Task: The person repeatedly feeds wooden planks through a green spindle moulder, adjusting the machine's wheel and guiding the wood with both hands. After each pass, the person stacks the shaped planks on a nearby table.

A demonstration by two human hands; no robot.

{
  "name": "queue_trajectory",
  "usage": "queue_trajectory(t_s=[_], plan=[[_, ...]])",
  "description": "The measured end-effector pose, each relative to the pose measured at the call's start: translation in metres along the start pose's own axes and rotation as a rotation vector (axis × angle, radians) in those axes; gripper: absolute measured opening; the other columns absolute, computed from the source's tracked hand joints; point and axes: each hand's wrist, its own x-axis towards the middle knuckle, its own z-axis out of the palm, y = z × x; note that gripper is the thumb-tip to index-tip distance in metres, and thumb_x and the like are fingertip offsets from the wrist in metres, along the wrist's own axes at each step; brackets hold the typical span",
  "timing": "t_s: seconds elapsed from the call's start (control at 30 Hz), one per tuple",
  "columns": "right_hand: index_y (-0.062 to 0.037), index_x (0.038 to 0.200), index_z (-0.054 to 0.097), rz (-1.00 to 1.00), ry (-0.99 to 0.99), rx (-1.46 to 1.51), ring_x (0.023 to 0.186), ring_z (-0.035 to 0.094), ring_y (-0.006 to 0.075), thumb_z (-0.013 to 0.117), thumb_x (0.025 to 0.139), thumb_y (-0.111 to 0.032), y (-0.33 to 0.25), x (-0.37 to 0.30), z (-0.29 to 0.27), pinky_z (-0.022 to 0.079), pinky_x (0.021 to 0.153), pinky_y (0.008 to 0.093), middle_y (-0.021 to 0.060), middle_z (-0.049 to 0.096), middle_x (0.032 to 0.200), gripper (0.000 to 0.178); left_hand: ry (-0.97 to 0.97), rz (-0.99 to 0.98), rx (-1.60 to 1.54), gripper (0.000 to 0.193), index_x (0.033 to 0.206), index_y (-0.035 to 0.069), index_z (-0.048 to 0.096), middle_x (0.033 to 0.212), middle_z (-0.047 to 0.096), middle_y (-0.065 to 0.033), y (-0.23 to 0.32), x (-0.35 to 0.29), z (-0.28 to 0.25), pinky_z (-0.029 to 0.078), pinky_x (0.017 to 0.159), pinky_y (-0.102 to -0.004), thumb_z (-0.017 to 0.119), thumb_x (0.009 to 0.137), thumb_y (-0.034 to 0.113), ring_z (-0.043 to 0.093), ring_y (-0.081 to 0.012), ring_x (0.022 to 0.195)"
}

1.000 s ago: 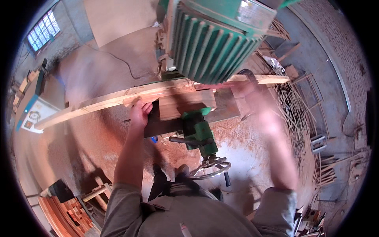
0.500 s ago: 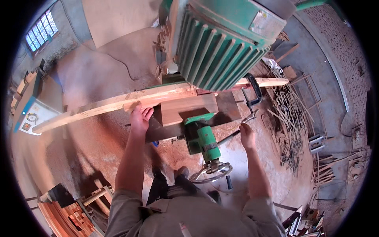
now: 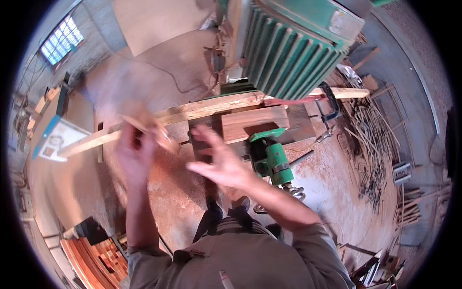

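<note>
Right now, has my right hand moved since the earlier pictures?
Yes, leftward: your right hand crossed from right of the green clamp to its left.

L hand (image 3: pixel 136 150) & wood pc (image 3: pixel 166 140) blurred, grn motor (image 3: pixel 296 55) cut off @ top, handwheel (image 3: pixel 298 193) part-hidden behind R forearm (image 3: pixel 279 203)

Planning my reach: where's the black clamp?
The black clamp is right of centre in the head view, at the long plank, below the green motor.

The window (image 3: pixel 61 40) glows; pale glare washes the floor (image 3: pixel 320 192). Blur smears the left grip (image 3: pixel 134 155) and wood (image 3: pixel 166 141). Straight edges bend toward a black rim.
</note>
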Motion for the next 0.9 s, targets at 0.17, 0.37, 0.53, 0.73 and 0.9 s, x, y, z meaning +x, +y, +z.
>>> queue_trajectory(t_s=[0.17, 0.37, 0.53, 0.73, 0.9], plan=[[-0.0002, 0.115, 0.045, 0.391, 0.240, 0.907, 0.092, 0.057, 0.0157, 0.066, 0.083, -0.021, 0.040, 0.019, 0.040, 0.050, 0.076, 0.0281, 0.0103, 0.057, 0.104, 0.043, -0.273, 0.425, 0.230, 0.035, 0.107, 0.004, 0.062, 0.098, 0.061, -0.0114, -0.002, -0.039, 0.038, 0.047, 0.080, -0.0370, 0.068, 0.074, 0.012, 0.058, -0.0266, 0.091], [-0.0015, 0.112, 0.049, 0.365, 0.345, 1.180, 0.096, 0.060, 0.0241, 0.058, 0.087, -0.030, 0.052, 0.012, 0.001, 0.053, 0.076, 0.0369, 0.0122, 0.059, 0.106, 0.039, -0.062, -0.402, -0.176, 0.029, 0.112, 0.001, 0.051, 0.096, 0.059, -0.0079, -0.121, -0.093, 0.008, 0.047, 0.078, -0.0319, 0.055, 0.089, 0.018, 0.056, -0.0193, 0.089], [-0.0040, 0.121, 0.043, 0.304, 0.258, 1.235, 0.110, 0.052, 0.0289, 0.055, 0.088, -0.031, 0.062, 0.019, -0.006, 0.046, 0.087, 0.0422, 0.0159, 0.053, 0.120, 0.044, -0.186, -0.936, -1.063, 0.032, 0.114, 0.004, 0.052, 0.107, 0.059, -0.0105, -0.151, -0.087, 0.001, 0.050, 0.076, -0.0266, 0.049, 0.093, 0.028, 0.060, -0.0171, 0.091], [0.0002, 0.123, 0.041, 0.580, 0.309, 1.180, 0.104, 0.053, 0.0264, 0.047, 0.092, -0.038, 0.088, 0.040, -0.023, 0.046, 0.086, 0.0409, 0.0177, 0.051, 0.119, 0.049, -0.040, -0.876, -1.138, 0.036, 0.117, 0.004, 0.051, 0.114, 0.058, -0.0111, -0.140, -0.041, 0.038, 0.046, 0.089, -0.0320, 0.048, 0.092, 0.030, 0.057, -0.0198, 0.102], [0.0025, 0.128, 0.037, 0.659, 0.165, 0.890, 0.086, 0.060, 0.0208, 0.049, 0.093, -0.031, 0.059, -0.003, -0.023, 0.052, 0.073, 0.0329, 0.0165, 0.056, 0.111, 0.050, 0.077, -0.909, -1.011, 0.038, 0.118, 0.003, 0.049, 0.108, 0.058, -0.0099, -0.146, -0.021, 0.071, 0.042, 0.095, -0.0322, 0.053, 0.090, 0.028, 0.055, -0.0202, 0.101]])
